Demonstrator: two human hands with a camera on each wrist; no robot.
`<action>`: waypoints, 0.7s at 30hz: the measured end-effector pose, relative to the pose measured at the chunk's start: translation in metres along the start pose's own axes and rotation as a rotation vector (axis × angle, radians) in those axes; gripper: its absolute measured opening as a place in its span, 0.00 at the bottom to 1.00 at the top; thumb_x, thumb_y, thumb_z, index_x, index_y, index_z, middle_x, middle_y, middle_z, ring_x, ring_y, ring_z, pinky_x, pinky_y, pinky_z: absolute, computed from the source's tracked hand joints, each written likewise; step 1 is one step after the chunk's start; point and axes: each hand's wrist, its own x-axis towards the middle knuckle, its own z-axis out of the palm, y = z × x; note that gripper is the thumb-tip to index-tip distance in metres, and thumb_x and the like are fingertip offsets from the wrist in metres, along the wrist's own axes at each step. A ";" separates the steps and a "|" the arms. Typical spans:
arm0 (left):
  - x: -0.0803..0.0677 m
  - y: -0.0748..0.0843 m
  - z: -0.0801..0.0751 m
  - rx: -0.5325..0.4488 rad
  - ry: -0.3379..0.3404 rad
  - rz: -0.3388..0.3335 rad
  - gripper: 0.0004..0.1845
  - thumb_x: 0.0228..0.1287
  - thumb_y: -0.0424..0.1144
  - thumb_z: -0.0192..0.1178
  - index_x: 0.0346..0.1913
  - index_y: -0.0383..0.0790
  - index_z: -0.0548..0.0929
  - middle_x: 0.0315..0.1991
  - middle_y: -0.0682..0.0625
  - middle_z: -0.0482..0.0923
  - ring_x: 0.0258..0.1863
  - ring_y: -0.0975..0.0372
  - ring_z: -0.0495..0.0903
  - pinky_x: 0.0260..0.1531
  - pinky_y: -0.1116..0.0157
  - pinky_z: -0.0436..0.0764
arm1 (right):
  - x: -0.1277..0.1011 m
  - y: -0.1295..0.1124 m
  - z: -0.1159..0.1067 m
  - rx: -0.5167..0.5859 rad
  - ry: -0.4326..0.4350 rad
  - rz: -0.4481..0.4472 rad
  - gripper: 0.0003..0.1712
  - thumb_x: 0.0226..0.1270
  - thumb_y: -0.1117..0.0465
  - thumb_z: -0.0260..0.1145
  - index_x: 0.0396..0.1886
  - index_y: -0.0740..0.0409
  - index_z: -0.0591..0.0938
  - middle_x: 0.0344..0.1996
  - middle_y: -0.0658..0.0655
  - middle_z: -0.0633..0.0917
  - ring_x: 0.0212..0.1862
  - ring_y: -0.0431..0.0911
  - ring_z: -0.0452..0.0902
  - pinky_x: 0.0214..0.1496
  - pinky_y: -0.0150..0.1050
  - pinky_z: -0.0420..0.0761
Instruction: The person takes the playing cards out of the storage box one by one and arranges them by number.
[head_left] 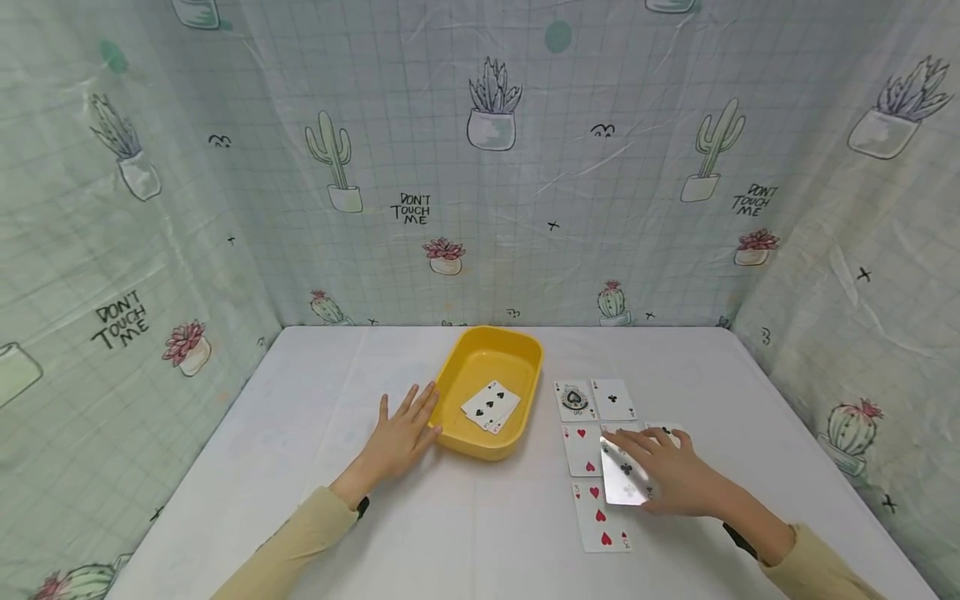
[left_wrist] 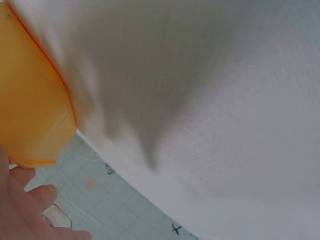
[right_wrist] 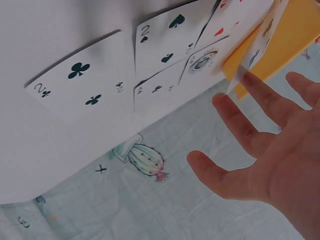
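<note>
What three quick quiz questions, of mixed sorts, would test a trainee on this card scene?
1. True or false: the yellow tray holds cards.
2. Which hand lifts a card? A left hand; B right hand.
3. Fill in: the left hand rests flat on the ____ beside the tray.

Key: 1 true; 2 B; 3 table.
</note>
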 end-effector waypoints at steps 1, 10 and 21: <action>0.000 0.000 0.000 0.000 0.002 0.000 0.31 0.67 0.54 0.39 0.68 0.43 0.53 0.71 0.51 0.48 0.69 0.51 0.49 0.57 0.34 0.46 | -0.003 0.001 0.001 0.000 -0.011 0.004 0.57 0.30 0.52 0.77 0.66 0.40 0.59 0.59 0.49 0.70 0.56 0.50 0.64 0.52 0.63 0.57; -0.001 0.000 0.000 -0.012 -0.008 -0.004 0.31 0.68 0.54 0.39 0.69 0.43 0.52 0.71 0.51 0.46 0.69 0.50 0.50 0.58 0.34 0.45 | -0.023 0.007 0.011 0.075 -0.117 0.041 0.59 0.27 0.55 0.78 0.65 0.36 0.59 0.57 0.47 0.71 0.55 0.49 0.63 0.52 0.65 0.56; 0.000 0.001 -0.001 -0.013 -0.003 -0.002 0.31 0.67 0.53 0.41 0.68 0.41 0.55 0.71 0.49 0.47 0.69 0.50 0.50 0.57 0.34 0.44 | -0.035 0.011 0.020 0.152 -0.171 0.067 0.57 0.27 0.51 0.78 0.64 0.32 0.60 0.57 0.46 0.71 0.56 0.51 0.62 0.51 0.66 0.56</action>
